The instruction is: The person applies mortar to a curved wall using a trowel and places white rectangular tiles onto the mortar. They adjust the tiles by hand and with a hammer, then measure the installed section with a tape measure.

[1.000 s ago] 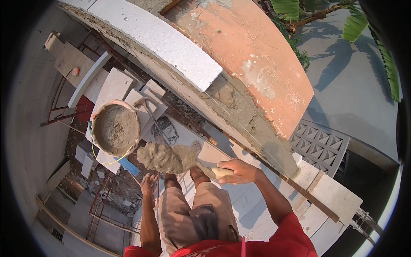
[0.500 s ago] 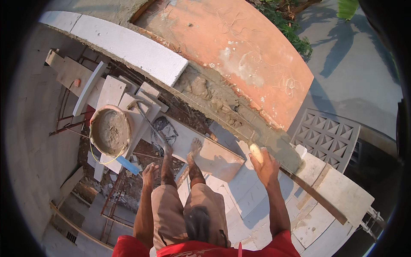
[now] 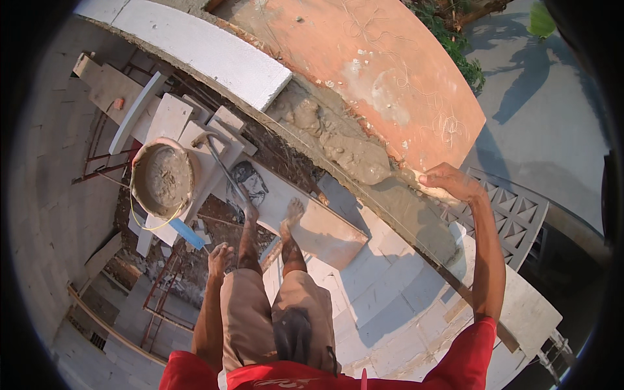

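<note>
My right hand (image 3: 455,183) is closed round the pale handle of a trowel (image 3: 441,194), out over the wall top. Its blade is mostly hidden against the wet mortar (image 3: 351,155), which lies lumpy along the wall. A smoother stretch of mortar runs from the hand toward the near right end. On the left, a white block (image 3: 195,49) sits on the same wall, its end meeting the mortar. My left hand (image 3: 221,257) hangs beside my thigh, fingers loosely apart and holding nothing. Left of it stands a bucket of mortar (image 3: 164,179) with a yellow wire handle.
A string (image 3: 338,166) runs along the wall edge. My bare feet stand by a pale board (image 3: 325,234). A long tool with a curved head (image 3: 224,162) leans near stacked blocks (image 3: 170,123). An orange slab (image 3: 390,78) lies beyond the mortar; vent blocks (image 3: 513,201) stand right.
My right hand has moved right and away from me with the trowel, from the wall's near edge to its far side. Mortar now lies heaped where the trowel works. My left hand hangs much as before.
</note>
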Available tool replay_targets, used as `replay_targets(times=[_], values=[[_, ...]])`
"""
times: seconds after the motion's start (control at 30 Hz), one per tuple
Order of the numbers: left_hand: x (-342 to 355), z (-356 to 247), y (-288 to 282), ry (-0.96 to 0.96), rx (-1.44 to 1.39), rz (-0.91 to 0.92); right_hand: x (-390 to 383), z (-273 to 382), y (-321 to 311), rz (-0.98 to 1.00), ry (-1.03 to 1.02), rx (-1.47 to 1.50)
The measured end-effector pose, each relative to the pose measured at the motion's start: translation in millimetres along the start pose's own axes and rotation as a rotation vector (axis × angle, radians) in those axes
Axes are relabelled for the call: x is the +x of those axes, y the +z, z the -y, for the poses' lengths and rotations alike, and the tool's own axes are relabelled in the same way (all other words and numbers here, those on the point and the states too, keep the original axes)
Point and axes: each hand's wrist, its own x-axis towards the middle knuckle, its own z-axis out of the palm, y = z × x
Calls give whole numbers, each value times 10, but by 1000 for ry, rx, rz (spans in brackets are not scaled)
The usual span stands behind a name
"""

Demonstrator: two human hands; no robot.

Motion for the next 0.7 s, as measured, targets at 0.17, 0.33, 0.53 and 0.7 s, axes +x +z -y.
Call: replay_targets(times=[0.17, 0.33, 0.53, 0.7], values=[[-106, -7, 38, 7, -2, 5, -184, -140, -297, 20, 46, -247], [-65, 24, 105, 17, -54, 35, -689, -697, -163, -19, 213, -60], [-56, 36, 104, 57, -65, 51, -1038, -1393, 1047, -637, -230, -344], [-79, -118, 184, 20, -115, 62, -859, -1940, 1941, -1016, -365, -546]])
